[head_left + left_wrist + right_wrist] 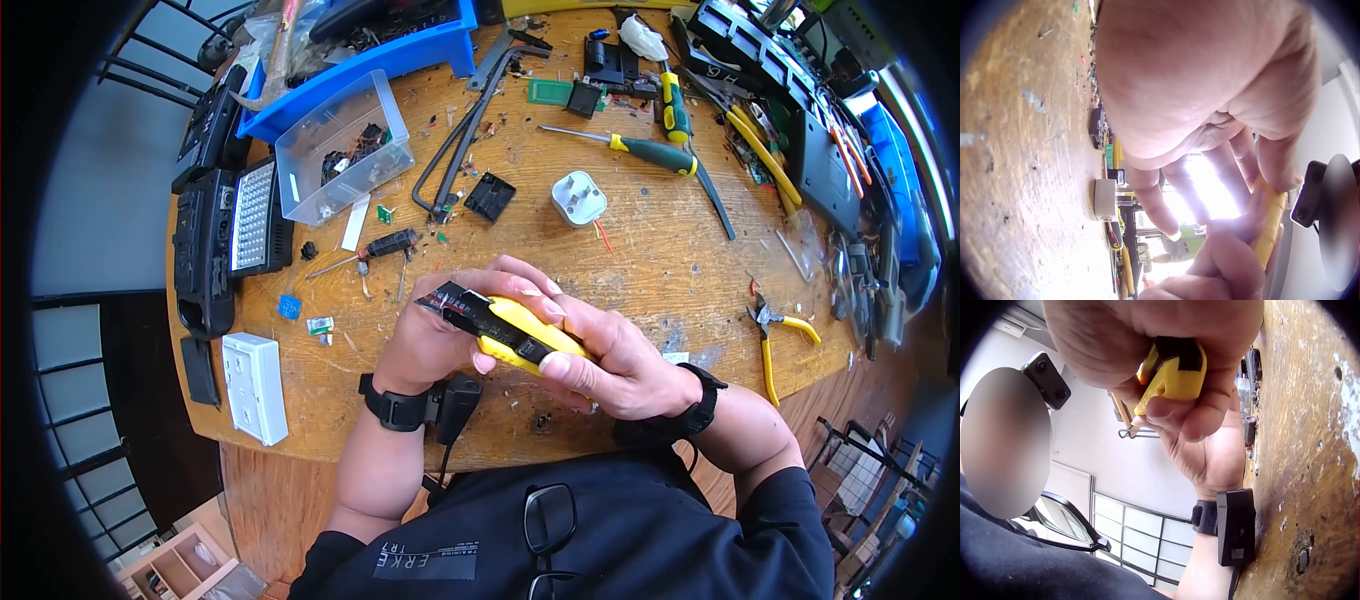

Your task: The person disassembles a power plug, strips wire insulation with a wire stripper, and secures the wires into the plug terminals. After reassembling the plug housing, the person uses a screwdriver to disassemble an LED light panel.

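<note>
A yellow and black utility knife (525, 335) is held over the front of the workbench, its dark blade end pointing left. My right hand (625, 365) grips the knife's handle, with the thumb on its black slider. At the front part my left hand (425, 335) holds it too, fingers behind and thumb at the lower edge. In the left wrist view, the left thumb (1279, 162) presses on the yellow body. The right wrist view shows the handle's butt end (1185, 372) inside the right fist. Beyond the hands, a white plug (578, 198) with thin red wires stands prongs up.
Screwdrivers (655, 155), a hacksaw (465, 140) and a black plastic piece (490, 197) lie farther back. Yellow-handled cutters (768, 335) are at right. A clear bin (345, 150), a blue bin (420, 55) and a white box (254, 388) stand at left. Scraps litter the wood.
</note>
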The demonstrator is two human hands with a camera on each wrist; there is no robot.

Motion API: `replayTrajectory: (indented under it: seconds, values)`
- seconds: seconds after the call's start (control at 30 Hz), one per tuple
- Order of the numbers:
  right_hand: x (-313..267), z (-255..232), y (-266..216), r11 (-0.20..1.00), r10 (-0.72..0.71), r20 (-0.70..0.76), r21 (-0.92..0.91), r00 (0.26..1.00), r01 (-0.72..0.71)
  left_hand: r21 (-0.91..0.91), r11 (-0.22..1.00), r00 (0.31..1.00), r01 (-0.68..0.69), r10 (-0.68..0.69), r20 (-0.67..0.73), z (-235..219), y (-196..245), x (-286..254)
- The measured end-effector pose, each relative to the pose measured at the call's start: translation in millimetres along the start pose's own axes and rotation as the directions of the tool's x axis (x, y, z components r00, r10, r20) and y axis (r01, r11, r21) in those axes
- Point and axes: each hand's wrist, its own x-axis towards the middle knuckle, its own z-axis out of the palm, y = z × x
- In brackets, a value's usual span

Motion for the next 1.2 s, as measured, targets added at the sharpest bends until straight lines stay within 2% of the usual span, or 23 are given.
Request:
replayTrajectory:
  seconds: [0.07, 0.2, 0.27, 0.5, 0.7, 0.77, 0.9, 1.0, 1.07, 1.2]
  values:
    - [0, 1, 0, 0.997, -0.035, -0.058, -0.067, 0.998, 0.031, 0.025, 1.000, 1.000, -0.004, 0.005, -0.013, 2, 1, 0]
    - [1, 1, 2, 0.996, -0.025, -0.107, -0.090, 0.994, 0.015, 0.048, 0.998, 0.998, -0.036, 0.039, -0.050, 4, -1, 1]
    - [1, 0, 0, 0.983, -0.006, -0.136, -0.182, 0.991, -0.019, 0.125, 0.992, 0.999, 0.029, -0.024, -0.046, 4, 1, 2]
    - [0, 0, -5, 0.987, 0.025, -0.100, -0.156, 0.995, -0.040, 0.177, 0.984, 0.999, 0.027, -0.023, -0.025, 7, 2, 3]
    - [-1, 0, -7, 0.982, 0.033, -0.074, -0.182, 0.997, -0.046, 0.112, 0.991, 0.996, 0.068, -0.062, -0.061, 8, 1, 0]
    - [-1, 0, -8, 0.996, 0.021, -0.039, -0.081, 0.999, -0.024, -0.035, 0.999, 0.995, 0.042, -0.045, -0.086, 7, -3, -1]
    - [-2, -2, -7, 1.000, 0.007, 0.005, -0.028, 1.000, -0.007, -0.050, 0.999, 0.997, 0.020, -0.024, -0.080, 5, -2, 0]
    - [-2, -2, -7, 1.000, 0.008, 0.015, 0.025, 1.000, -0.009, -0.045, 0.998, 0.995, -0.048, 0.044, -0.088, 6, -5, 1]
    - [-3, -3, -3, 0.984, 0.030, 0.131, 0.170, 0.991, -0.052, -0.121, 0.990, 0.991, -0.072, 0.057, -0.125, 8, -5, 0]
    - [-2, -4, -5, 0.997, -0.018, 0.166, 0.078, 0.986, 0.005, -0.157, 0.985, 0.987, -0.070, 0.045, -0.156, 6, -6, -3]
